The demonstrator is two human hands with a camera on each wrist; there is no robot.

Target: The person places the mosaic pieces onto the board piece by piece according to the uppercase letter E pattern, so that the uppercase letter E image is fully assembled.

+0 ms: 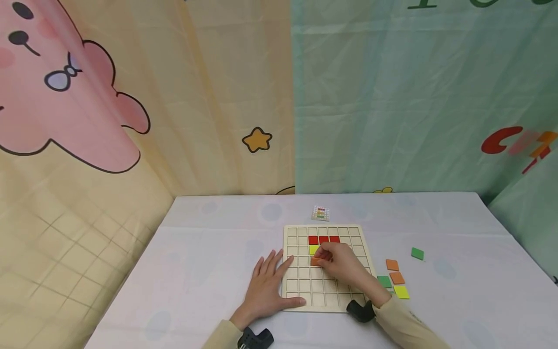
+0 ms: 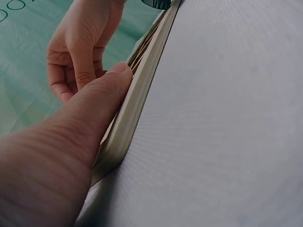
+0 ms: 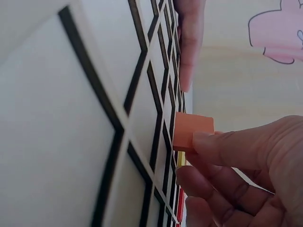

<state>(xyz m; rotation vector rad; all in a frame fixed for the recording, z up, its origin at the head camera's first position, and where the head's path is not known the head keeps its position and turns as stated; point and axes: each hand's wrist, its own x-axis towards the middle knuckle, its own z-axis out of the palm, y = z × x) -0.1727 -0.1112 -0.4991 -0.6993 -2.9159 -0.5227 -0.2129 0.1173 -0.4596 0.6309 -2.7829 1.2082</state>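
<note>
My right hand pinches an orange square tile between thumb and fingers. In the right wrist view the tile stands tilted, one edge right at the grid of the pale wooden board. Three red tiles lie in a row near the board's far side, and a yellow tile sits below the leftmost one. Spread out, my left hand rests along the board's left edge, its thumb over the near left corner. In the left wrist view that thumb lies against the rim.
Right of the board lie loose tiles: two orange, two green and a yellow one. A small card with a coloured grid pattern lies behind the board. Printed curtains stand behind the white-covered table.
</note>
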